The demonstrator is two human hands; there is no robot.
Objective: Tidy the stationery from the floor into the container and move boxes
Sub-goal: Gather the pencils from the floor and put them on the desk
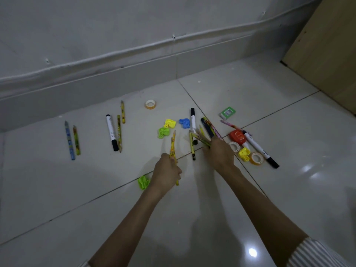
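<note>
Stationery lies scattered on the white tiled floor. My left hand (pixel 167 173) is closed around two yellow pencils (pixel 173 146) that point away from me. My right hand (pixel 218 152) grips a bunch of pencils (pixel 201 138) fanned out to the upper left. Under them lie a yellow pencil (pixel 191 146) and a white marker (pixel 193 121). Left of my hands are a second white marker (pixel 111 132) and several loose pencils (pixel 70 140). To the right are a red sharpener (pixel 237 136), a third marker (pixel 260 149) and tape rolls (pixel 256 158). No container is in view.
Small plastic clips lie about: green (pixel 143 182), green (pixel 163 132), yellow (pixel 170 123), blue (pixel 184 122), yellow (pixel 244 153). A tape roll (pixel 150 104) and a green eraser (pixel 227 112) lie farther back. A grey wall runs behind, and a wooden cabinet (pixel 327 49) stands at the right.
</note>
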